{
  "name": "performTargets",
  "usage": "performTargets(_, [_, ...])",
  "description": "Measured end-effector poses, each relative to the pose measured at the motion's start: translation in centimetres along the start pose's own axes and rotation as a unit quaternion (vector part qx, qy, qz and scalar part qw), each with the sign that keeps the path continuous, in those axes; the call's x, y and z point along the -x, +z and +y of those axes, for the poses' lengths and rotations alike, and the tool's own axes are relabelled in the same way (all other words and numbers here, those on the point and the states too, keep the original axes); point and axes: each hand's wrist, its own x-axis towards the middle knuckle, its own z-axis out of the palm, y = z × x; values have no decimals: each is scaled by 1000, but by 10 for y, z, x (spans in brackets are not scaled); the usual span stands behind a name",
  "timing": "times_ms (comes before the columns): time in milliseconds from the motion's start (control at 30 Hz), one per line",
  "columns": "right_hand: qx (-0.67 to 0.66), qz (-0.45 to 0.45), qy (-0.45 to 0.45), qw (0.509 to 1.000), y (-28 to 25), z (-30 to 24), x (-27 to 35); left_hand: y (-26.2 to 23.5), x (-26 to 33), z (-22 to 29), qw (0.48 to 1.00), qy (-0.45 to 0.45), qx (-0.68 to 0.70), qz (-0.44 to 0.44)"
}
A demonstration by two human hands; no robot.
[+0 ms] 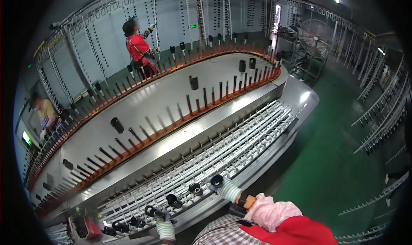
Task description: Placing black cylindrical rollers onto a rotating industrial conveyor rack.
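My gloved right hand (226, 188) is closed around a black hollow cylindrical part (217, 180), its round opening facing up. My gloved left hand (165, 222) grips a similar black cylinder (151, 210) at the near edge of a white rack (189, 176) with many short prongs. Between the hands, another black cylinder (174, 201) and a further black cylinder (195, 189) sit on the rack. Several more black cylinders (120, 227) line the rack to the left of my left hand. My fingers are partly hidden by the gloves and parts.
Beyond the rack, a looped conveyor (171, 127) carries upright spindles around a metal table (150, 99). Loose black cylinders (117, 125) stand on that table. A person in red (137, 48) and another person (46, 114) work across it. A large fan (315, 38) and hanging racks (382, 112) are at right.
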Motion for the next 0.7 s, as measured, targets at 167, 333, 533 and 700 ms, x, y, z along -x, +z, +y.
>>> performTargets(167, [181, -65, 43, 980, 21, -59, -2, -30, -20, -60, 997, 45, -10, 59])
performTargets(333, [-59, 37, 122, 990, -20, -132, -28, -32, -5, -42, 978, 60, -180, 91])
performTargets(533, [-17, -101, 129, 986, -36, -129, -30, -3, -8, 0, 998, 17, -9, 52])
performTargets(700, [146, -86, 91, 981, -31, -34, -25, 19, 1, 5, 995, 44, -7, 84])
